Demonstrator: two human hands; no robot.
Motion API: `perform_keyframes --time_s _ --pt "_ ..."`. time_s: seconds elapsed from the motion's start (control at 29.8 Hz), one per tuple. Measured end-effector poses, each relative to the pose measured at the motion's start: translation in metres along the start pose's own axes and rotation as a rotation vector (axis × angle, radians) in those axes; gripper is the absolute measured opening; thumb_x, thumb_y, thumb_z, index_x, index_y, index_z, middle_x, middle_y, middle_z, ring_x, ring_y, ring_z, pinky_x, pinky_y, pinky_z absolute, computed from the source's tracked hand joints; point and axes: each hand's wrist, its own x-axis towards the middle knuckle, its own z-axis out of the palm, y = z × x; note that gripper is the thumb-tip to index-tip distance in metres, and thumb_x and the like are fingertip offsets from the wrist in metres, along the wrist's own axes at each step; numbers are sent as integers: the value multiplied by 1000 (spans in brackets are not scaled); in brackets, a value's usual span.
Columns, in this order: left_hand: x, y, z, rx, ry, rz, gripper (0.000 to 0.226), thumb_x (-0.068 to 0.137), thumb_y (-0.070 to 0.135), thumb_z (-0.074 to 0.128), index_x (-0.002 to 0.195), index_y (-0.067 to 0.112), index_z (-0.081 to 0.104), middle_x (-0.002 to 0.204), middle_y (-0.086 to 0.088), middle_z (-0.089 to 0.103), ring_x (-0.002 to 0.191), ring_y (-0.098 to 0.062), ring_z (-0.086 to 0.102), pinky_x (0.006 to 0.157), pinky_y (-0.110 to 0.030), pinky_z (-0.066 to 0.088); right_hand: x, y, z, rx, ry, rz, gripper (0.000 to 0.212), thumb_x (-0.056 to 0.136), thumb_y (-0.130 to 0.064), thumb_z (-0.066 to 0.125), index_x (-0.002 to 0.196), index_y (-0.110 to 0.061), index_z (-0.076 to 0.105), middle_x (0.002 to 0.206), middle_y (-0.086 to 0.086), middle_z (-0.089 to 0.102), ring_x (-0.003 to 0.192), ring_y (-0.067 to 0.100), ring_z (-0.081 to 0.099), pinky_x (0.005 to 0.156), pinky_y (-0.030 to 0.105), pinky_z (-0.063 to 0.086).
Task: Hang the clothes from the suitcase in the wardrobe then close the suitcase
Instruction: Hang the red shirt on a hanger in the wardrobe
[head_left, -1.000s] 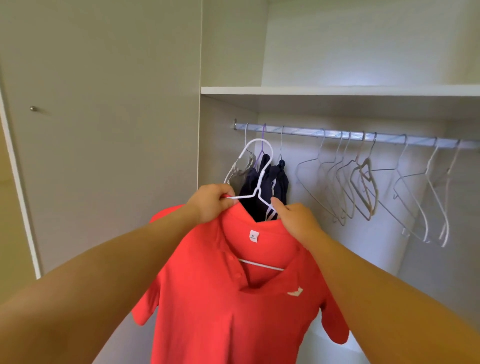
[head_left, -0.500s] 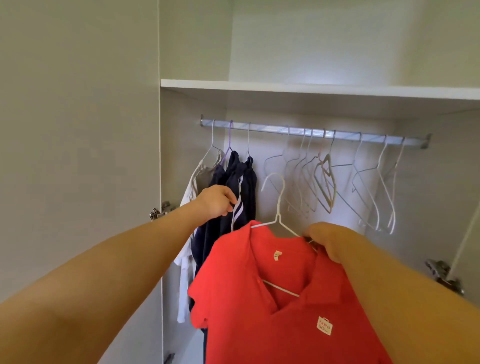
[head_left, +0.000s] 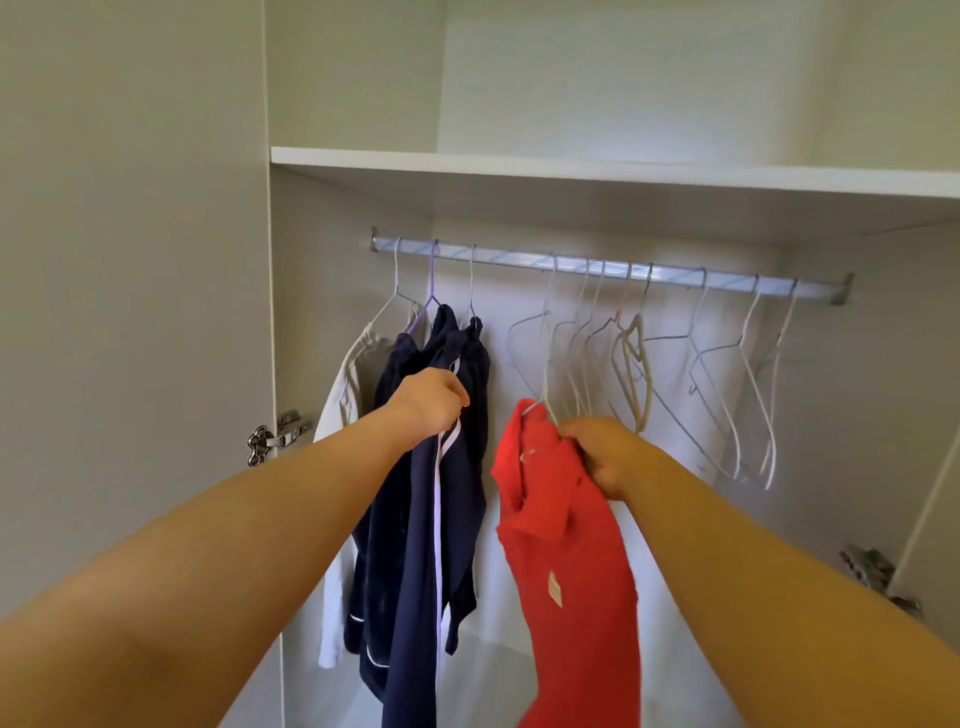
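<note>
My left hand (head_left: 431, 402), left of centre, is closed on a fold of the navy clothes (head_left: 415, 519) already on the rail (head_left: 675, 275) and draws them leftward. My right hand (head_left: 597, 454), just right of centre, grips the collar of the red shirt (head_left: 571, 571) together with the neck of its white wire hanger (head_left: 540, 408). A second ago both hands held this shirt by the collar, front toward me. Then the left let go and went to the navy things, and now the shirt is turned edge-on and carried into the gap between the navy clothes and the empty hangers (head_left: 635, 358). That tells me the slot is made and the hanging is nearly done. Whether the hook is over the rail yet I cannot tell (its thin wire gets lost among the bare hangers behind it), so I judge the next thing is to seat it and release. The suitcase is out of frame, so closing it is left for later. A white garment (head_left: 332, 467) hangs at the far left of the wardrobe (head_left: 337, 260), under the shelf (head_left: 571, 169). As for writing, a small white neck tag (head_left: 527, 456) and a pale label (head_left: 555, 590) lower on the shirt carry marks too small to read. The rail's bluish print is illegible too.
</note>
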Motion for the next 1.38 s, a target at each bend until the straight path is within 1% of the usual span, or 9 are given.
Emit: perform_keyframes --time_s 0.34,0.47,0.6,0.74,0.84,1.01,1.14,1.24,1.38 --pt "87 -1 -16 -10 55 56 15 91 9 47 88 16 59 96 -6 61 88 -20 56 74 -28 43 80 -46 39 -91 113 -263 32 95 0 40 122 8 54 100 18 59 70 24 55 63 31 46" --pt "151 -7 -21 15 46 94 18 90 12 47 95 6 63 100 -13 64 95 -28 60 77 -32 46 127 -84 62 -329 215 -324 35 98 -8 39 128 6 52 131 22 53 121 35 51 97 35 42" --pt "208 -11 -29 21 2 139 15 90 12 48 82 14 61 85 -6 60 89 -26 61 67 -25 44 162 -119 80 -462 300 -331 37 101 -11 34 132 4 49 136 21 51 125 32 48 69 24 44" --pt "243 -8 -32 5 -9 176 17 89 14 51 76 21 58 102 -10 65 98 -27 63 74 -27 46 188 -138 90 -467 343 -334 41 104 -13 25 139 0 40 142 19 45 130 32 43 100 28 33" --pt "262 -9 -30 21 -25 209 13 91 13 50 91 15 63 109 -8 65 103 -25 61 84 -30 49 205 -143 99 -486 387 -312 41 104 -16 23 137 -1 43 140 18 47 129 30 44 99 27 31" --pt "275 -17 -21 7 -88 252 19 92 11 49 100 8 65 108 -7 65 89 -19 58 74 -26 45 218 -128 104 -337 377 -242 39 103 -17 32 133 1 49 134 19 53 124 30 50 91 27 39" --pt "271 -22 -16 26 -74 252 20 92 12 48 102 9 66 105 -5 64 87 -18 57 73 -23 43 225 -111 100 57 305 -178 27 90 1 50 114 10 59 83 23 60 67 32 58 61 34 48" --pt "259 -27 -12 49 -80 229 21 92 11 48 103 9 65 102 -4 62 97 -21 58 78 -25 44 216 -104 99 -43 295 -151 6 86 2 54 86 -2 59 72 12 56 59 20 51 51 26 44" --pt "243 -28 -10 169 33 188 16 89 11 47 88 13 63 94 -6 61 91 -24 57 82 -34 48 204 -93 101 -117 301 -220 5 87 -3 54 85 -7 56 69 8 51 59 16 48 53 26 40"
